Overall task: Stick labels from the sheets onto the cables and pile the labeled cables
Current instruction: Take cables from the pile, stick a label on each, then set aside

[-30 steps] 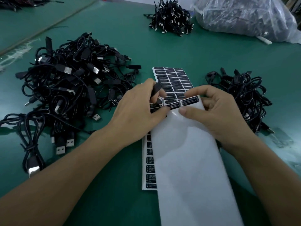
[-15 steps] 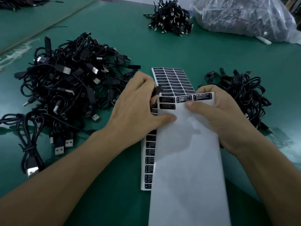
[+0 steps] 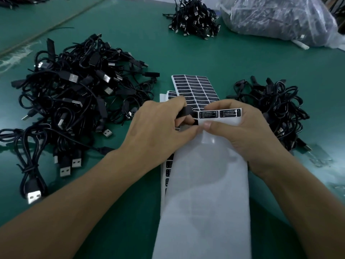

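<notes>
Closing on the top edge of the nearly spent label sheet, the left hand now covers the spot where, 0.5 s ago, a 3rd label in the top row and 1 label beneath it showed plainly. Only 2 labels remain fully in sight, and a dark corner of the lower one peeks out below the left fingers. The 2 thumbs, apart a moment ago, now meet at the sheet's middle.

The left hand's fingers are curled round a black cable end, held right at the label row, while its thumb presses the backing. The right hand pinches the sheet's top at 3 o'clock from there, thumb in front and fingers behind. The sheet is at the picture's centre, its top lifted off the green worktop, and it runs down to 6 o'clock.

This looks like the pick-off: cable and label are brought together so the next label can be lifted and wrapped. The fingers hide whether a label is already free of the backing.

A fresh label sheet lies just beyond the hands at 12 o'clock. A big heap of USB cables sits at 9 o'clock and a smaller cable pile at 3 o'clock. I cannot tell which holds the labelled ones.
</notes>
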Available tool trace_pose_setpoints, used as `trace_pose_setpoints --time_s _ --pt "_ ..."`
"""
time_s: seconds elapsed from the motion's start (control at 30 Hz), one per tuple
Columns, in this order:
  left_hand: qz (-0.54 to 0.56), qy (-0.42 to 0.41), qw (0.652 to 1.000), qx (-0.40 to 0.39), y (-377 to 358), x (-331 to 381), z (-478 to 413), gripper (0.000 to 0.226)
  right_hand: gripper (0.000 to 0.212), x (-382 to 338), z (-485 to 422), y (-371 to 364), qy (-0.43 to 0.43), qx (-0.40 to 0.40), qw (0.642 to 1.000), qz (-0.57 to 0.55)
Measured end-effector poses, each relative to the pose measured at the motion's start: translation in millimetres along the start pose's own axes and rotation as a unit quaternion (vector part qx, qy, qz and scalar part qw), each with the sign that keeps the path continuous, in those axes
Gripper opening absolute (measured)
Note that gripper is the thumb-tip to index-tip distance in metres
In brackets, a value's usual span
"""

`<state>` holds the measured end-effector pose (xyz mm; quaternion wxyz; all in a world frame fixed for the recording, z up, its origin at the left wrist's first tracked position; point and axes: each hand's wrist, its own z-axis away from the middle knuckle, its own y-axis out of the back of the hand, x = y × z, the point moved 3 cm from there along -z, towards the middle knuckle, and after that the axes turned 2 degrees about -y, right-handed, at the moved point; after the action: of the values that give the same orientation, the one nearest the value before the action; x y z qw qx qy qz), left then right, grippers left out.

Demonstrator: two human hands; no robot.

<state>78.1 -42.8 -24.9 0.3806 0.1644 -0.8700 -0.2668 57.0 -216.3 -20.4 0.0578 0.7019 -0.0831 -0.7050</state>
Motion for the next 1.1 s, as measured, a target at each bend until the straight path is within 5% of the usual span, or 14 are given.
trace_pose_setpoints --time_s 0.83,1.1 --pt "0.109 0.064 0.991 0.035 -6.3 -4.9 0.5 0.053 0.024 2.7 2.2 -3.3 -0.040 0.011 0.997 -0.067" --pt "0.050 0.090 0.989 0.105 2.7 -11.7 -1.4 0.048 0.032 3.6 0.2 10.3 0.023 0.116 0.972 0.204"
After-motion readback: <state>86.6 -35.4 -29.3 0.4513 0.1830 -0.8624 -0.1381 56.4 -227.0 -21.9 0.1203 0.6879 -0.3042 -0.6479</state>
